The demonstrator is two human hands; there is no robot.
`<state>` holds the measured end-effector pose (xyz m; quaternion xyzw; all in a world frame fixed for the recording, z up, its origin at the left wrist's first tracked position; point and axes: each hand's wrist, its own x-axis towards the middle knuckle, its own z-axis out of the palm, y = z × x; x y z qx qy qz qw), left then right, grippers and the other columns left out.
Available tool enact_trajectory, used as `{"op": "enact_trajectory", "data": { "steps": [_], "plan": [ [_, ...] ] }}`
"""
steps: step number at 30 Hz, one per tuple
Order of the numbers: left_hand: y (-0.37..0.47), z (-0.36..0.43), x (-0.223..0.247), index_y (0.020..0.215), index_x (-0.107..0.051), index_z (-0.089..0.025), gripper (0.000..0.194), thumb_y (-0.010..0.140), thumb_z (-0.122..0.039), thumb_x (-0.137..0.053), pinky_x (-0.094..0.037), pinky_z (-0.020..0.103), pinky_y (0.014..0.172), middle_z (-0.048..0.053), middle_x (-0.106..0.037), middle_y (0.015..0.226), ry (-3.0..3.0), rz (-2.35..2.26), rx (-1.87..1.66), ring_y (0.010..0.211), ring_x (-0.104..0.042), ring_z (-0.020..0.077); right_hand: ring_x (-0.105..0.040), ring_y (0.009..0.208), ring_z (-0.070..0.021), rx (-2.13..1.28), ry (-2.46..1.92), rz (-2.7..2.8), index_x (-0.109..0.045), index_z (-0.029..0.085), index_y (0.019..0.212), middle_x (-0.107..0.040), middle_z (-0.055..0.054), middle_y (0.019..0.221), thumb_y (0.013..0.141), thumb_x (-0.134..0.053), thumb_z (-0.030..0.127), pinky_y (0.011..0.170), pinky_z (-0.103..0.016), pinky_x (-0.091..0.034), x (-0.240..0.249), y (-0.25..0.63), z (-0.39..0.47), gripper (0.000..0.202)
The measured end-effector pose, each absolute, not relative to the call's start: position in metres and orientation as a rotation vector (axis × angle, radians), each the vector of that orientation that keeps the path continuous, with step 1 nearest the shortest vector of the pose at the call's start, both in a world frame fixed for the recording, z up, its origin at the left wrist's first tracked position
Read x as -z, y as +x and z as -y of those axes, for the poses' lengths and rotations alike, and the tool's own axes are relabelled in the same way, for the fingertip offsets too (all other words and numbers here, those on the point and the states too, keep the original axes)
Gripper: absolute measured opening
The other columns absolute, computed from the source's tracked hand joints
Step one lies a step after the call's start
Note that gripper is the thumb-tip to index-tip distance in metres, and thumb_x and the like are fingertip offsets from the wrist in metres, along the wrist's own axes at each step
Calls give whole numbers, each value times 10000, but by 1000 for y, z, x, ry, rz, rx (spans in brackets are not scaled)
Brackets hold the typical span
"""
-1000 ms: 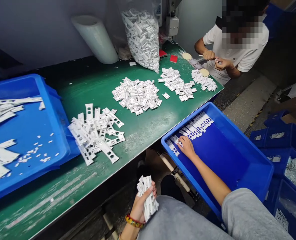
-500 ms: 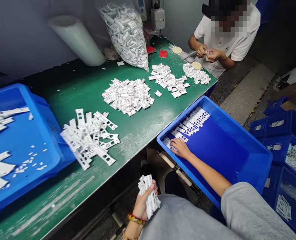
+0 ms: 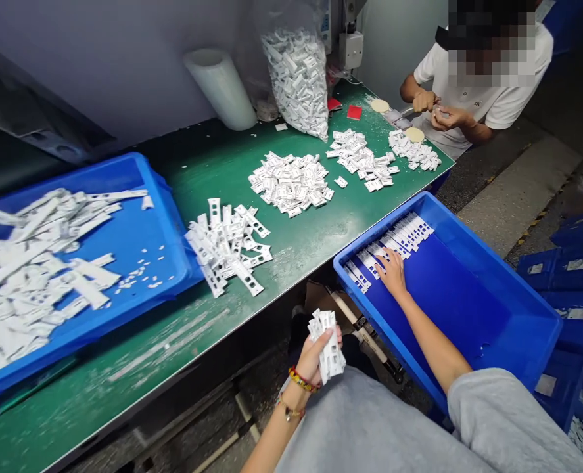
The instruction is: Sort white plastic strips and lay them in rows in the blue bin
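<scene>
- While the left hand (image 3: pixel 315 355) squeezes flat white plastic strips (image 3: pixel 329 347), the right hand (image 3: pixel 394 270) touches a strip row (image 3: pixel 410 234) along the blue plastic bin (image 3: pixel 468 295)'s far short edge.
- Can't tell if it pinches.

We wore a plain, loose grey shirt (image 3: pixel 370 420), its right sleeve (image 3: pixel 493 404) short and wide. Above our left hand (image 3: pixel 315 355) sat a beaded bracelet (image 3: pixel 302 380) in red and yellow; farther up the forearm from it, a slimmer bracelet (image 3: pixel 296 413) carried a small charm (image 3: pixel 288 414).
</scene>
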<state>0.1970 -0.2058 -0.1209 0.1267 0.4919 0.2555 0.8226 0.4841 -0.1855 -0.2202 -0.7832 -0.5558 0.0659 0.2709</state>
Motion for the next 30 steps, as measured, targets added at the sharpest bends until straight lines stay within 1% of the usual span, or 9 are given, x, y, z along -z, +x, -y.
{"op": "enact_trajectory", "data": {
  "steps": [3, 6, 8, 11, 16, 20, 25, 27, 30],
  "plan": [
    [205, 206, 114, 857, -678, -110, 531, 447, -347, -920, -509, 246, 600, 44, -689, 743, 266, -1024, -564, 612, -612, 127, -531, 1125, -266, -316, -1995, 1313, -647, 200, 1036, -591, -131, 1177, 917, -491, 309, 969, -449, -440, 171, 451, 203, 224],
    [214, 210, 111, 907, -661, -120, 571, 450, -347, -919, -507, 262, 600, 48, -694, 788, 271, -1009, -628, 619, -617, 137, -598, 772, -182, -697, -1855, 1230, -635, 229, 907, -626, -43, 852, 908, -522, 358, 694, -300, -517, 123, 401, 241, 171],
    [220, 214, 112, 924, -646, -132, 573, 469, -361, -909, -519, 296, 650, 44, -688, 790, 293, -992, -668, 652, -633, 162, -597, 730, -171, -901, -1792, 1262, -641, 247, 934, -628, -27, 853, 845, -619, 360, 618, -267, -511, 104, 368, 268, 146],
    [229, 222, 114, 900, -646, -127, 538, 496, -383, -892, -518, 323, 701, 53, -685, 792, 415, -989, -645, 695, -643, 189, -624, 760, -179, -998, -1787, 1129, -649, 246, 956, -644, -38, 914, 840, -617, 337, 646, -280, -535, 96, 338, 298, 151],
    [235, 226, 114, 917, -670, -114, 534, 538, -434, -867, -485, 278, 632, 35, -651, 734, 498, -927, -600, 630, -589, 140, -639, 754, -189, -1027, -1799, 915, -697, 216, 954, -664, -46, 877, 858, -590, 382, 662, -299, -541, 109, 368, 315, 220],
    [230, 217, 112, 885, -662, -122, 516, 540, -452, -860, -431, 242, 531, -10, -570, 657, 360, -892, -572, 557, -515, 97, -623, 791, -208, -742, -1988, 928, -695, 188, 1054, -650, -88, 960, 880, -539, 358, 683, -333, -527, 148, 424, 313, 288],
    [217, 207, 120, 824, -631, -122, 533, 456, -397, -900, -393, 215, 480, -27, -560, 634, 361, -1004, -521, 540, -506, 88, -621, 822, -215, -679, -2199, 1291, -649, 186, 1101, -654, -72, 890, 859, -502, 179, 767, -342, -500, 208, 443, 301, 283],
    [213, 206, 125, 814, -610, -134, 546, 430, -384, -908, -399, 219, 475, -37, -569, 611, 387, -1078, -511, 500, -496, 80, -618, 814, -209, -690, -2246, 1483, -609, 220, 1124, -665, -61, 903, 878, -500, 173, 741, -311, -480, 216, 437, 298, 273],
    [212, 207, 131, 800, -594, -148, 552, 419, -399, -903, -416, 234, 473, -46, -576, 582, 417, -1161, -475, 462, -500, 85, -595, 811, -225, -598, -2285, 1715, -605, 236, 981, -660, -62, 854, 889, -534, 206, 718, -307, -445, 216, 431, 296, 120]
  ]
}}
